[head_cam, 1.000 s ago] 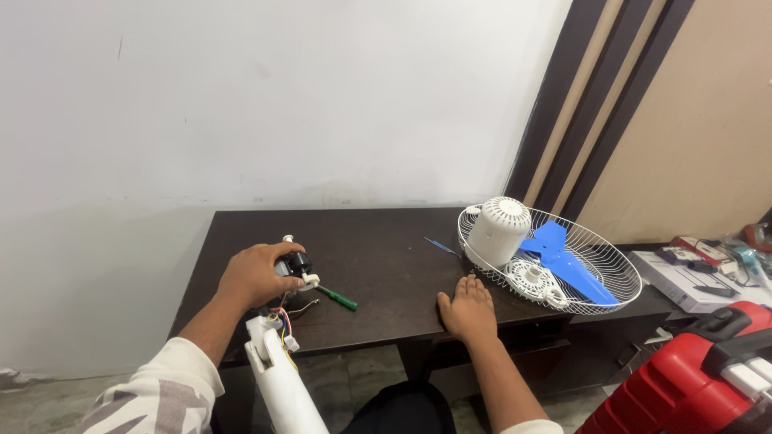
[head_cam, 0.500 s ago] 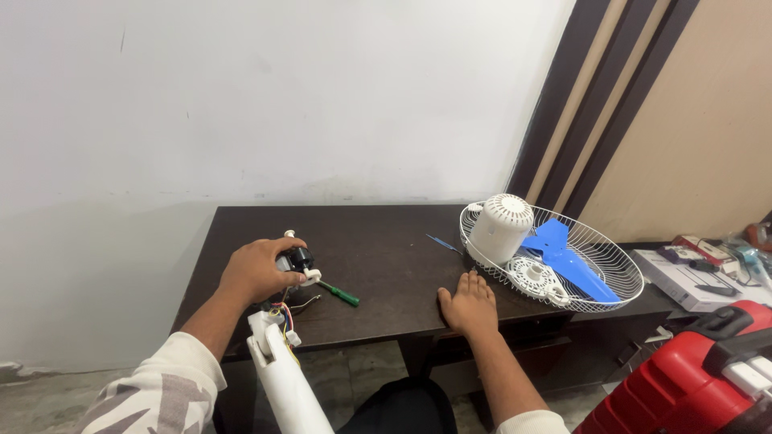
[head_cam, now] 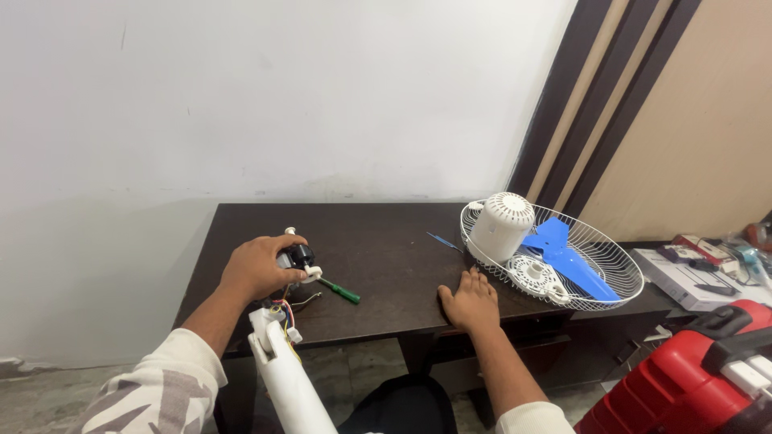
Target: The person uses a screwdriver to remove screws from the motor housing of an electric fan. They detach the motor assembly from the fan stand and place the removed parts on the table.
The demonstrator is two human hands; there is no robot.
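Two hands: left hand (head_cam: 256,268) grips the motor (head_cam: 296,259), shaft pointing up-left; right hand (head_cam: 470,300) lies flat, empty.

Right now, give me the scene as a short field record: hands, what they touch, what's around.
left hand: gripping the fan motor on the dark table
right hand: flat on the table edge, holding nothing
near left hand: green-handled screwdriver, white fan neck with coloured wires
right side: wire fan guard holding blue blade and white motor cover
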